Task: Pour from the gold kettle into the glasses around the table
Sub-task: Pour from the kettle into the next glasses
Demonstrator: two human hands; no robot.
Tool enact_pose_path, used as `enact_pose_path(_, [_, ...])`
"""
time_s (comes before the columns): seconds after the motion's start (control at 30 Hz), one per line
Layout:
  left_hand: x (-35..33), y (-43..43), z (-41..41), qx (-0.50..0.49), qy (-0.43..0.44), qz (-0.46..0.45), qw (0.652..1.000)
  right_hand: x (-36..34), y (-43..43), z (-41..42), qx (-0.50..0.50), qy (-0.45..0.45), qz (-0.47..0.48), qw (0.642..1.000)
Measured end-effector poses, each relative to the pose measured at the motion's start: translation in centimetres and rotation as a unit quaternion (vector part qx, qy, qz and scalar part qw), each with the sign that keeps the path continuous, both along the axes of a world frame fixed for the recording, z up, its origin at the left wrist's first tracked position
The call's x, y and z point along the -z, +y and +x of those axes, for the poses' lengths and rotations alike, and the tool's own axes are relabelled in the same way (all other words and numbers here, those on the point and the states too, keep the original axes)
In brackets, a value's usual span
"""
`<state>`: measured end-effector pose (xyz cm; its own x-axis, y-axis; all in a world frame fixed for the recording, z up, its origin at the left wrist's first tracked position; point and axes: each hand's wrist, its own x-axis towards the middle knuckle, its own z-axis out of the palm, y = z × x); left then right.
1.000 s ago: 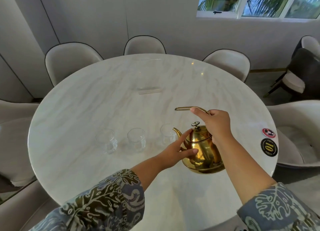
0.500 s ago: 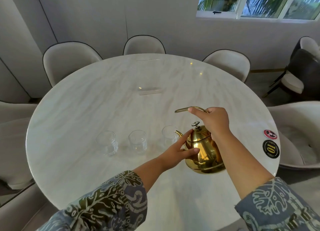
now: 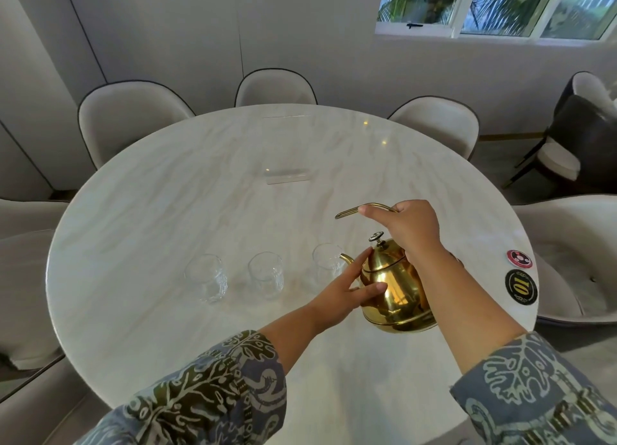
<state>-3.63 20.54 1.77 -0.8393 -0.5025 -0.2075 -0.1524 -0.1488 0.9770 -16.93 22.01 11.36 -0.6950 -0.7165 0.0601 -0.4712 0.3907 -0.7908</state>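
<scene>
free: table [image 3: 167,211] far half | blocked: three glasses [image 3: 266,274] in row left of kettle [image 3: 394,287]

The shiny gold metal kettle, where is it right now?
In the head view the gold metal kettle hangs right of centre over the round marble table, held by the right hand, its spout beside the rightmost clear glass.

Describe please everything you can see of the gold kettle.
The gold kettle looks like polished brass-coloured metal, round-bodied, with a lid topped by a dark knob, a thin curved spout pointing at the nearest glass, and a high arched handle. It appears lifted above the marble table. The right hand holds the handle; the left hand rests on its side.
</scene>
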Motion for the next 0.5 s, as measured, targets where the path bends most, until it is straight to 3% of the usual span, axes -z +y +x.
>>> enact_pose_path(0.5, [-0.34, 0.15, -0.33, -0.006, 0.016, 0.014, 1.000, -0.84, -0.59, -0.12, -0.011, 0.040, 0.043, 0.998])
